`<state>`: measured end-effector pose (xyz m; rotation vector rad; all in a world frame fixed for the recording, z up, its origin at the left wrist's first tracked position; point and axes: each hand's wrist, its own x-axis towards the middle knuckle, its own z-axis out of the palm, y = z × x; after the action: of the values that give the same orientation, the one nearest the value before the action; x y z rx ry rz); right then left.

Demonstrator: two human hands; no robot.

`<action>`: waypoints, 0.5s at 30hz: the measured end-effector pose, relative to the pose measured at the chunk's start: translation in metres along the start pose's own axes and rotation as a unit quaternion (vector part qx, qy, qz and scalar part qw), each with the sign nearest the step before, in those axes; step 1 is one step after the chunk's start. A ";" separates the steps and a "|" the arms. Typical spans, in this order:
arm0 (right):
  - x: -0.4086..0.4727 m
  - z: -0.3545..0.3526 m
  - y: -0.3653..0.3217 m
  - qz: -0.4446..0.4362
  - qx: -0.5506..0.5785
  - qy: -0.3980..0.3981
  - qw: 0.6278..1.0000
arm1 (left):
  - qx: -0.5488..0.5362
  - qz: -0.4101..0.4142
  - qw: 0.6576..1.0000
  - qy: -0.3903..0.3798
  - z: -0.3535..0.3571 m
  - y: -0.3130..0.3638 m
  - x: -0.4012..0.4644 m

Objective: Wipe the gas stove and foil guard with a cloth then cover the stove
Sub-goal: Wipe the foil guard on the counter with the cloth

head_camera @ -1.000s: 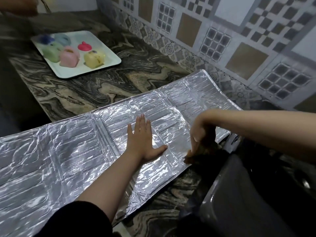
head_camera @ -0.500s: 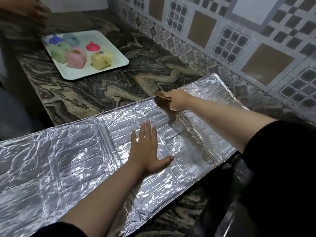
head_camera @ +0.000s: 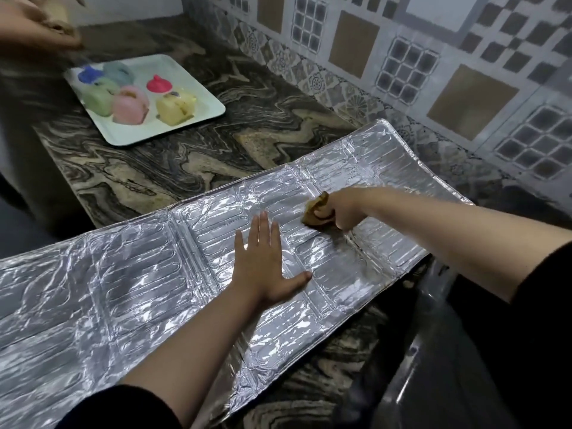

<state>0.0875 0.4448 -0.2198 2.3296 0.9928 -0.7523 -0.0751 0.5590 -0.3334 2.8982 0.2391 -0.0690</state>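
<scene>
The silver embossed foil guard (head_camera: 130, 274), a long folding panel of thin crinkled aluminium, lies flat across the dark marbled stone bench (head_camera: 173, 168), with its near edge overhanging the bench front and its far right end close to the patterned tile wall (head_camera: 433, 72).

We hold it down with our left hand (head_camera: 263, 267), palm flat and fingers (head_camera: 263, 227) spread wide on the middle panel, gripping nothing.

Our right hand (head_camera: 343, 209) has its fingers closed around a bunched brown cloth (head_camera: 318, 212), which presses on the foil just beyond the left hand, near a crease between panels.

We judge the guard to be very light and easily dented. It is stiff only along its embossed ribs and floppy at the folds, so it would likely slide or buckle under a hard stroke. The flat palm is the right hold, and to lift it we would support it under a panel with both hands, not pinch a thin edge, which may tear or cut.

The cloth is soft and takes any grip.

At the far left a pale rectangular tray (head_camera: 213, 113) holds small coloured moulded pieces, and another person's hand (head_camera: 34, 29) shows, blurred, in the corner.

The stove is not clearly in view.
</scene>
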 end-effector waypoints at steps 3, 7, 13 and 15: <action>-0.022 0.003 -0.002 -0.025 -0.077 -0.064 0.995 | 0.003 -0.001 1.000 -0.008 -0.001 0.000 0.000; -0.027 0.010 -0.005 0.015 -0.089 -0.128 0.988 | 0.005 -0.001 1.000 -0.012 -0.002 0.000 0.000; -0.029 0.025 0.006 0.101 0.035 -0.234 0.966 | 0.008 -0.001 1.000 -0.012 -0.004 0.001 -0.001; -0.030 0.030 0.008 0.118 0.051 -0.309 0.943 | 0.009 -0.001 1.000 -0.011 -0.004 0.001 -0.001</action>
<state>0.0675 0.4065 -0.2199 2.0238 0.3976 -1.3389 -0.0757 0.5584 -0.3290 2.9127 0.2380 -0.1029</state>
